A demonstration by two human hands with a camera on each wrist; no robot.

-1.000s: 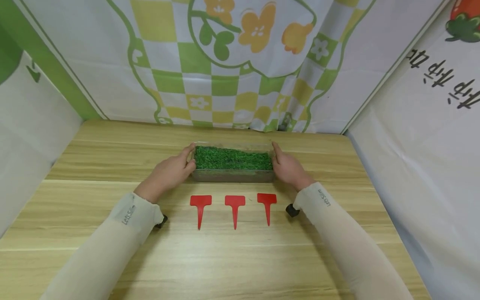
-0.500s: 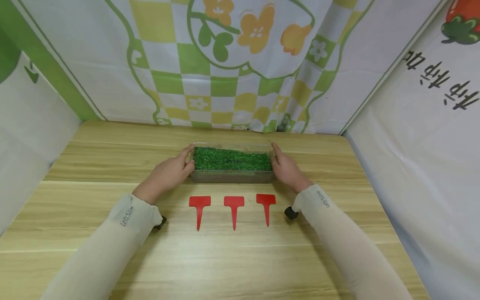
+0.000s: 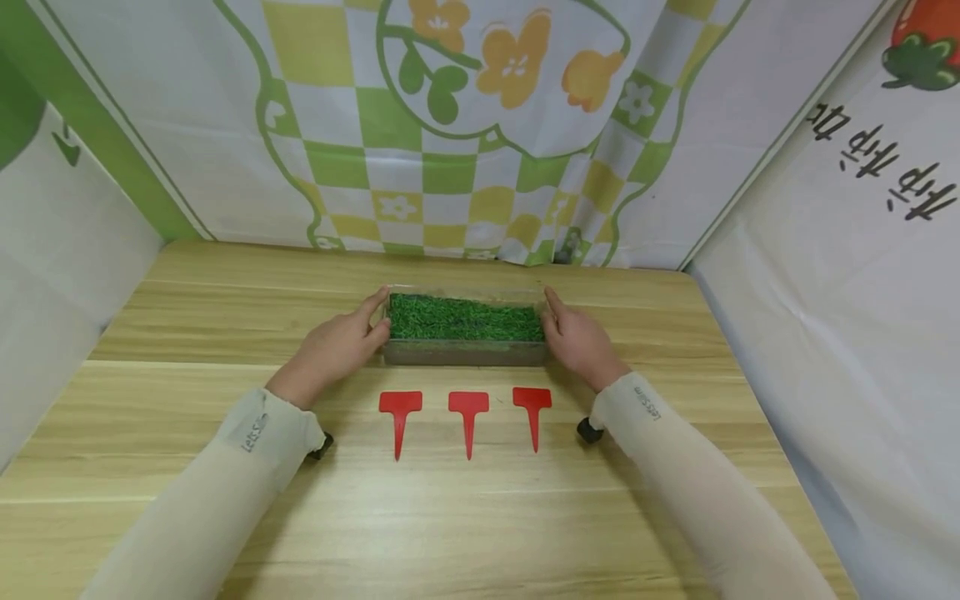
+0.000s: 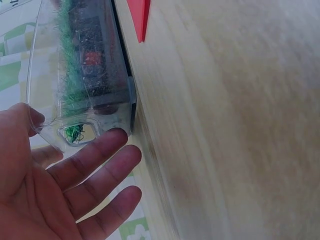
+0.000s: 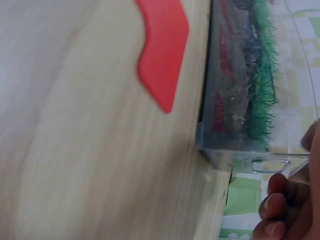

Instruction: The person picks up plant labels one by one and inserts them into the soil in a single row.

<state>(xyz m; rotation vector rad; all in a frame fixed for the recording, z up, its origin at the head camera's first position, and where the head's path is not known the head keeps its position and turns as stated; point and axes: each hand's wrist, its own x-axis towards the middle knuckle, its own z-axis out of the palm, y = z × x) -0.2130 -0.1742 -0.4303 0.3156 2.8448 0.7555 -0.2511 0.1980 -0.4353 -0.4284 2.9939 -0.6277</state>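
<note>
A clear rectangular box (image 3: pixel 465 353) with green artificial grass (image 3: pixel 465 318) over a dark layer stands upright on the table. My left hand (image 3: pixel 333 350) holds its left end; in the left wrist view the thumb is at the rim and the other fingers (image 4: pixel 107 175) lie fairly straight beside the end wall with its handle opening. At the right end my right hand (image 3: pixel 581 340) grips the box, its fingers (image 5: pixel 274 205) curled near the handle opening. Three red T-shaped tags lie in a row in front: left (image 3: pixel 401 403), middle (image 3: pixel 468 403) and right (image 3: pixel 532 400).
The wooden table (image 3: pixel 465 525) extends around the box and tags. Behind it hangs a checked, flowered cloth (image 3: pixel 450 171). White cloth walls (image 3: pixel 810 275) stand at both sides. Black wrist-worn pieces show below the left sleeve (image 3: pixel 322 446) and right sleeve (image 3: pixel 590 430).
The right wrist has shifted slightly to the right. Both hands keep their hold on the box; the box and tags stay where they were.
</note>
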